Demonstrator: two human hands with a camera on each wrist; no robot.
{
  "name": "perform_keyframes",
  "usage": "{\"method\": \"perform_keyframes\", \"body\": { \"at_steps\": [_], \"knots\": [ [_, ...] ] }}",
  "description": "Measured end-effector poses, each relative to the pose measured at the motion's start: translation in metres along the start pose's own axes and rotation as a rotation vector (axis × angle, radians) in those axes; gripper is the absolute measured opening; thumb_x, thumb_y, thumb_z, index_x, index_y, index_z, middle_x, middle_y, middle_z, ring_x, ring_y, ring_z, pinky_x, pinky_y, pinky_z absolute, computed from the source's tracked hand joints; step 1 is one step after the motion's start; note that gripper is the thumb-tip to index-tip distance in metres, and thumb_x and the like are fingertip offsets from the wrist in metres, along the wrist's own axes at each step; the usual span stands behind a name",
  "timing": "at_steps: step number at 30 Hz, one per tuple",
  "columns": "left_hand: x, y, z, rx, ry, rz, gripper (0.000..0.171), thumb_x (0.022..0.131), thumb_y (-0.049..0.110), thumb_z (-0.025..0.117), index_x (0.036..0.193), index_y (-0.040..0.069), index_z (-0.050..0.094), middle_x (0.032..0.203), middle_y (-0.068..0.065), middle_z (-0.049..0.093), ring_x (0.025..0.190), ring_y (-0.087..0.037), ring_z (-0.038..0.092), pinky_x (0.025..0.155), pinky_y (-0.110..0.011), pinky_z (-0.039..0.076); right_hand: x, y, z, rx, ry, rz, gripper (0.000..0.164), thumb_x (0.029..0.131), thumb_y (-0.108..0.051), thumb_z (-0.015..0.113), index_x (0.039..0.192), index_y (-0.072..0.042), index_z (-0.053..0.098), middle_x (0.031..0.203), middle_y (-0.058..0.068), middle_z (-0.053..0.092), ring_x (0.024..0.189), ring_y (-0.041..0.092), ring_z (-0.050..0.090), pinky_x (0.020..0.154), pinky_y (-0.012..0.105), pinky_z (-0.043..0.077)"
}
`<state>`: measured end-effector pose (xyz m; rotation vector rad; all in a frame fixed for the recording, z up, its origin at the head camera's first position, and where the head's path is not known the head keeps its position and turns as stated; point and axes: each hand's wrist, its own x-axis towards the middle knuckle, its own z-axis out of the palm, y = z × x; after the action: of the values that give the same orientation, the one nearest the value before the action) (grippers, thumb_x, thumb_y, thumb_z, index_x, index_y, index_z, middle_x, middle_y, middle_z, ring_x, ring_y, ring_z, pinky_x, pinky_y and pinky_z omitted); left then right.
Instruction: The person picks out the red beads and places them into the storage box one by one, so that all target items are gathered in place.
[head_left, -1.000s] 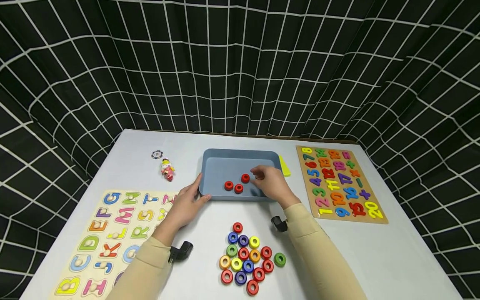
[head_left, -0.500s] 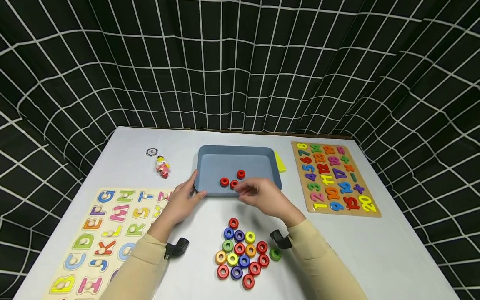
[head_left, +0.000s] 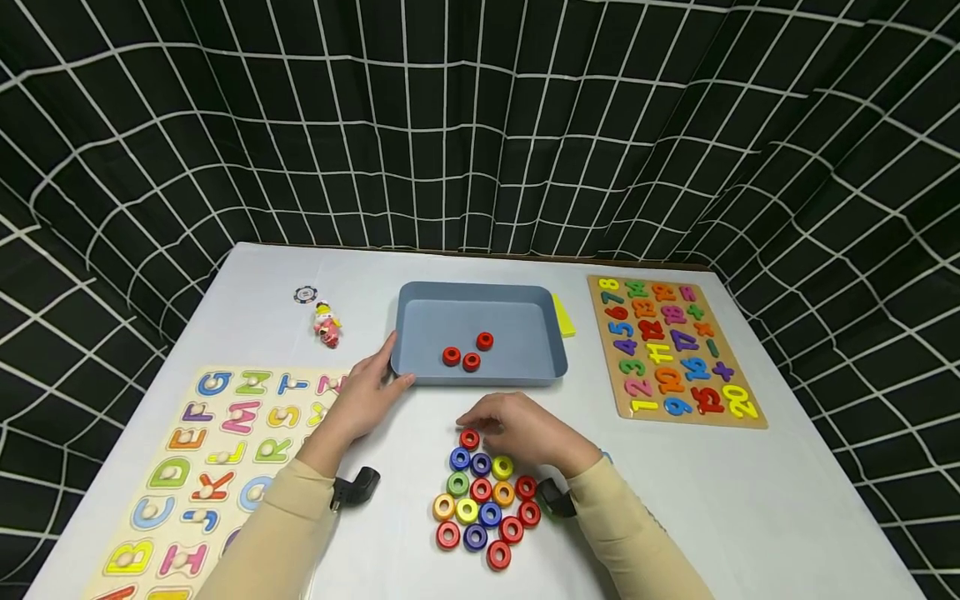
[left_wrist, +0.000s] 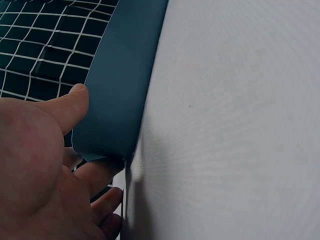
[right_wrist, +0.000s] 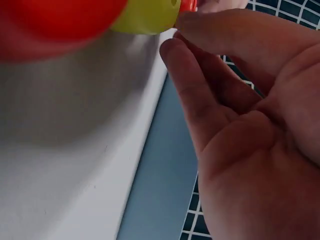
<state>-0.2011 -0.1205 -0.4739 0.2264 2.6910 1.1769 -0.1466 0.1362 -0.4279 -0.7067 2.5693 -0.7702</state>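
My left hand (head_left: pixel 365 400) holds the near left corner of the blue-grey tray (head_left: pixel 517 377). In the left wrist view its thumb lies on the tray wall (left_wrist: pixel 122 75) and other fingers curl under the corner. Three red rings (head_left: pixel 485 341) sit inside the tray. My right hand (head_left: pixel 525 429) is low over the table between tray and ring cluster. Its fingertips are right at the farthest red ring (head_left: pixel 469 439), index finger reaching past it. In the right wrist view, the thumb partly hides a red ring (right_wrist: pixel 188 5) behind a yellow ring (right_wrist: pixel 147 15).
Several blue, green, yellow, orange and red rings (head_left: pixel 490 514) cluster at the front. A letter puzzle board (head_left: pixel 225 483) lies left, a number board (head_left: pixel 675 350) right. A yellow piece (head_left: pixel 564 317) borders the tray. A small figurine (head_left: pixel 327 325) and poker chip (head_left: pixel 305 294) lie back left.
My right hand has moved from inside the tray toward me to the farthest red ring of the cluster. The three red rings stay in the tray, and my left hand keeps its corner.
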Motion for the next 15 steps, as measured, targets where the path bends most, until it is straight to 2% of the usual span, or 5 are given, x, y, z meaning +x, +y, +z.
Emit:
{"method": "perform_keyframes", "body": {
  "at_steps": [4, 9, 15],
  "knots": [
    [0.0004, -0.0004, 0.0000, -0.003, 0.001, 0.000, 0.079, 0.094, 0.053, 0.053, 0.155, 0.035, 0.007, 0.153, -0.018, 0.036, 0.144, -0.039, 0.025, 0.112, -0.063, 0.026, 0.0009, 0.0007, 0.0031, -0.027, -0.030, -0.021, 0.033, 0.088, -0.008, 0.068, 0.119, -0.020, 0.069, 0.116, -0.008, 0.068, 0.106, 0.005, 0.062, 0.096, 0.029, 0.051],
    [0.0009, -0.0012, 0.0007, -0.010, 0.003, 0.003, 0.078, 0.094, 0.049, 0.055, 0.155, 0.035, 0.008, 0.153, -0.018, 0.037, 0.144, -0.039, 0.025, 0.112, -0.063, 0.026, 0.0023, -0.0003, 0.0066, -0.032, -0.027, 0.007, 0.025, 0.087, -0.013, 0.071, 0.111, -0.020, 0.071, 0.108, -0.010, 0.069, 0.096, 0.004, 0.061, 0.088, 0.025, 0.052],
    [0.0010, -0.0016, 0.0008, -0.013, 0.005, 0.006, 0.078, 0.093, 0.052, 0.054, 0.155, 0.035, 0.009, 0.151, -0.018, 0.039, 0.144, -0.038, 0.026, 0.112, -0.062, 0.026, -0.0012, -0.0009, -0.0029, 0.010, 0.047, 0.034, 0.025, 0.084, -0.014, 0.074, 0.108, -0.019, 0.070, 0.096, -0.010, 0.066, 0.085, 0.006, 0.059, 0.078, 0.025, 0.052]
  ]
}}
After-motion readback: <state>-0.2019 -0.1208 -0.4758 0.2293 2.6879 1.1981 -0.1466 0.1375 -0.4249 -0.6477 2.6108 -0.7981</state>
